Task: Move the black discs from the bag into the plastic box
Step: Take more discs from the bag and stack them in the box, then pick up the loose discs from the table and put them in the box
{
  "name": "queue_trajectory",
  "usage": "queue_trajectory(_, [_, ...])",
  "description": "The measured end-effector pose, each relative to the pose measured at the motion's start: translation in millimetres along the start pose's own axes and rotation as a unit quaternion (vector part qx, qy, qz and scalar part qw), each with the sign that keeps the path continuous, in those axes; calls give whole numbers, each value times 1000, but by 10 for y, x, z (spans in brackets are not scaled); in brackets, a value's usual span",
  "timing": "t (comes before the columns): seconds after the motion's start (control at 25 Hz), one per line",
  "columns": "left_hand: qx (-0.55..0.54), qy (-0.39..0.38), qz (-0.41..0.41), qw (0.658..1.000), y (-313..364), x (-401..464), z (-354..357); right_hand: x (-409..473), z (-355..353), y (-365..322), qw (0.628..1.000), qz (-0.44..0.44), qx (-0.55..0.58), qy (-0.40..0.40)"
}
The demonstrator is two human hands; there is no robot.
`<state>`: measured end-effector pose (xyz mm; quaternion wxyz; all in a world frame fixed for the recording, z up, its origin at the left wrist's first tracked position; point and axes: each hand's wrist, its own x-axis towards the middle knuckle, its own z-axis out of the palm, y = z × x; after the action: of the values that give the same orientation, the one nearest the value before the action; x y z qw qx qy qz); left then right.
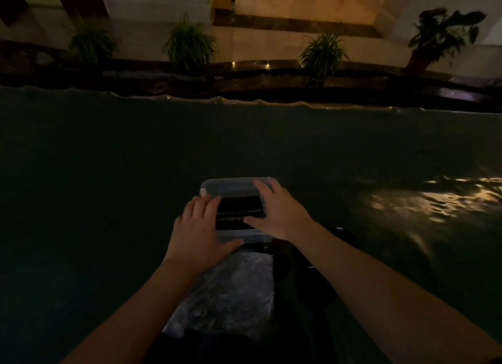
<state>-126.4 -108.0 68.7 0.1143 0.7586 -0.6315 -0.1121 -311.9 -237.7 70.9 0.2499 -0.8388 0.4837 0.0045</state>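
Head-worn wide-angle camera, single view.
It looks forward and down from the person's head across the dark worktop, close above both forearms; planters line the far edge, with bent wide-angle margins.

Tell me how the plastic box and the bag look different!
The plastic box is stiff with straight sides and rounded corners; the bag is soft and crinkly. The box sits farther from the person, and the bag lies nearer, between the arms. Both hands, left hand and right hand, rest on the box, while neither holds the bag. Rows of black discs show in the box. Both are see-through plastic on the dark table.
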Motion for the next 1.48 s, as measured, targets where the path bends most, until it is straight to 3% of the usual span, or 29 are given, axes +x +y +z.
queue_trajectory(0.12, [-12, 43, 105, 993, 235, -158, 44, -345, -212, 193, 999, -9, -11, 35])
queue_trajectory(0.24, [23, -39, 176, 983, 402, -384, 261, -742, -327, 496, 997, 7, -37, 62])
queue_trajectory(0.4, [135, -221, 127, 958, 342, -602, 636, -1210, -311, 942, 994, 65, -54, 65])
queue_trajectory(0.48, [163, -257, 85, 949, 247, -662, 724, -1379, -253, 1134, 994, 85, -52, 52])
queue_trajectory(0.52, [145, -234, 70, 959, 186, -701, 719, -1441, -219, 1215, 993, 91, -50, 46])
queue_trajectory(0.6, [68, -104, 28, 992, -31, -794, 686, -1534, -136, 1362, 993, 98, -49, 44])
queue_trajectory(0.68, [30, 4, -69, 997, -373, -898, 659, -1589, -50, 1495, 993, 101, -43, 38])
queue_trajectory(0.72, [25, -4, -141, 990, -531, -939, 649, -1596, -9, 1556, 994, 101, -41, 32])
queue_trajectory(0.8, [5, -91, -253, 963, -729, -1026, 676, -1616, 73, 1667, 994, 98, -44, 17])
queue_trajectory(0.88, [-32, -120, -290, 949, -789, -1094, 738, -1622, 152, 1745, 994, 98, -47, 0])
queue_trajectory(1.04, [-57, -60, -323, 943, -1037, -1188, 756, -1623, 273, 1808, 991, 118, -50, -32])
queue_trajectory(1.2, [-80, -87, -393, 912, -1877, -1197, 640, -1567, 317, 1827, 988, 132, -55, -51])
queue_trajectory(1.28, [-73, -98, -396, 910, -2149, -1134, 559, -1537, 340, 1814, 987, 141, -59, -51])
queue_trajectory(1.36, [-8, -63, -387, 920, -2012, -1045, 449, -1504, 368, 1781, 987, 141, -60, -49])
queue_trajectory(1.48, [107, 20, -227, 968, -1275, -900, 341, -1489, 464, 1677, 988, 135, -64, -38])
